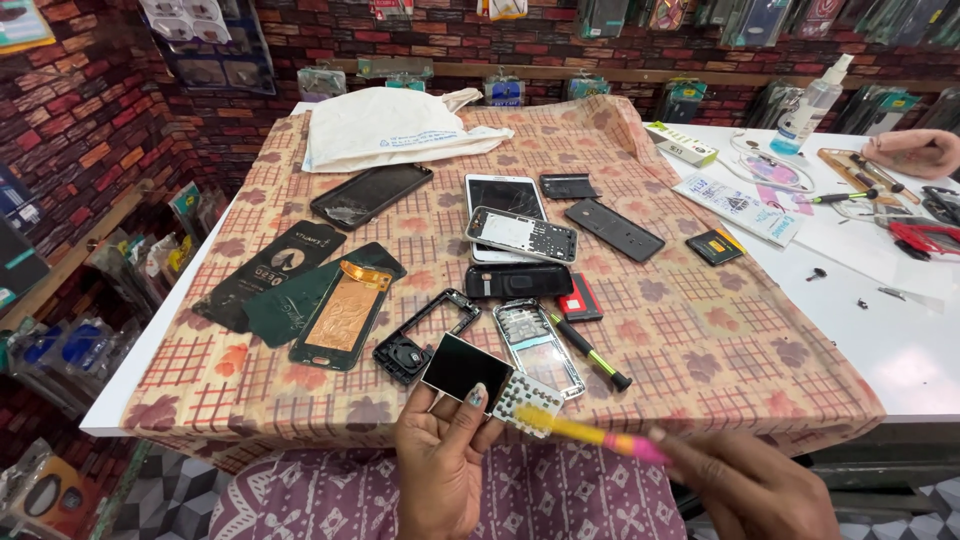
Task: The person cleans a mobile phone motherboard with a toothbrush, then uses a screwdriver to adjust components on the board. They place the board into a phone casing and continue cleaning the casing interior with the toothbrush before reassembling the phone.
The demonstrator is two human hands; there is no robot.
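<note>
My left hand (pixel 440 460) holds a small black phone screen (pixel 466 368) and a white keypad sheet (pixel 527 399) together, at the table's near edge. My right hand (pixel 745 485) grips a yellow and pink brush (pixel 590 433), blurred, whose tip touches the keypad sheet. Just beyond them on the patterned cloth (pixel 700 340) lie a black phone frame (pixel 420 335) and a silver phone frame (pixel 537 345).
Spread over the cloth are several phone screens, back covers, a black phone body (pixel 518 281), a red battery (pixel 580 297), a green-handled screwdriver (pixel 590 352) and a white bag (pixel 385 125). On the white table (pixel 900 340) at right are a spray bottle (pixel 812 105), tools and another person's hand (pixel 915 152).
</note>
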